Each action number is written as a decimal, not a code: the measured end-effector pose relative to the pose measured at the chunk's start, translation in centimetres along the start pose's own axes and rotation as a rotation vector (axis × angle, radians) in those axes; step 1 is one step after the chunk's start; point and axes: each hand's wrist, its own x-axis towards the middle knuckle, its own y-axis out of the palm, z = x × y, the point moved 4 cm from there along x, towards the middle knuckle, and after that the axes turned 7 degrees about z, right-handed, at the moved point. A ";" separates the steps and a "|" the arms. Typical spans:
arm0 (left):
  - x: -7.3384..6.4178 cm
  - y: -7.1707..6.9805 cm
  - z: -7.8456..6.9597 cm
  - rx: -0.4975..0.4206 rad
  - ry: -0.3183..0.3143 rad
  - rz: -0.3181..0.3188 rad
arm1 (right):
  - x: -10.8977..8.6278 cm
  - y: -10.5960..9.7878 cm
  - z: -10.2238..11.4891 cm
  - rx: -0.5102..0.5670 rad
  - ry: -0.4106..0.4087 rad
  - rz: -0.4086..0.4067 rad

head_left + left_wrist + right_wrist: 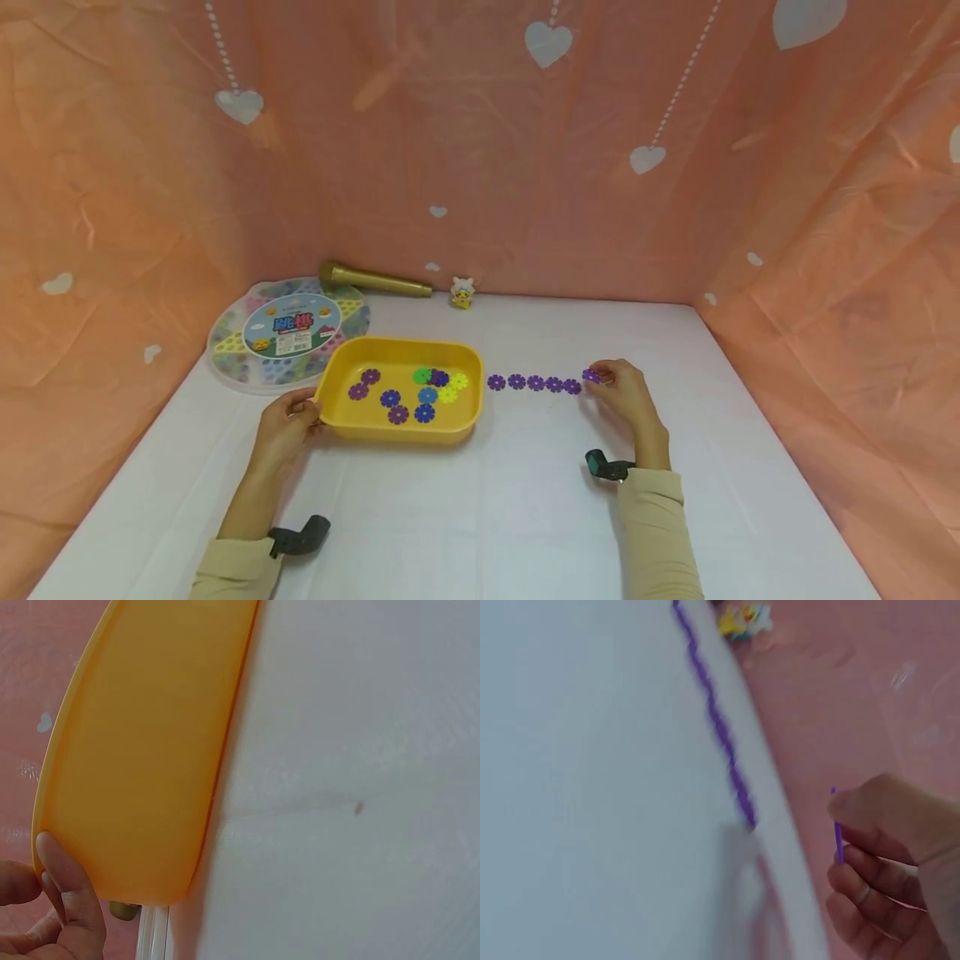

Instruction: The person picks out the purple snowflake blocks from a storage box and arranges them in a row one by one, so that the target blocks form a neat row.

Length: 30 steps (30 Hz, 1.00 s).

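My left hand [285, 429] grips the left rim of a yellow plastic tray [401, 343], thumb and fingers pinching its edge in the left wrist view. Inside the tray lie several notched flower-shaped discs in purple, blue, green and yellow, among them a green disc [422, 377]. To its right, a row of purple flower discs [536, 383] stretches across the white table. Over the right end of that row, my right hand [624, 396] pinches one purple flower disc [838, 838] between thumb and fingers, seen edge-on and raised off the table in the right wrist view.
Behind the tray at left lies a clear round game box [225, 354] with a printed label. A gold microphone [382, 282] rests partly on it. One small toy figure [462, 293] stands near the back edge, before a pink curtain [495, 167] with hearts.
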 end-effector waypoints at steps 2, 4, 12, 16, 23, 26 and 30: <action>-0.1 0.0 0.1 -0.003 -0.002 -0.003 | -0.3 0.2 -1.0 -0.010 0.038 0.014; -0.1 -0.1 0.1 -0.004 0.000 -0.004 | -0.4 0.5 -1.7 -0.011 0.068 0.032; 0.0 -0.1 0.2 -0.016 0.017 0.004 | -0.3 1.5 -2.8 -0.001 0.093 0.040; 0.0 0.0 0.2 -0.014 0.015 0.000 | -0.1 1.7 -2.8 -0.021 0.072 0.057; 0.1 0.0 0.3 -0.009 0.013 -0.003 | 0.0 1.7 -2.6 -0.059 0.033 0.058; 0.2 0.0 0.4 -0.012 0.010 -0.003 | 0.1 1.7 -2.5 -0.078 0.005 0.051; 0.2 0.0 0.4 -0.016 0.013 -0.005 | 0.2 1.7 -2.5 -0.095 -0.004 0.049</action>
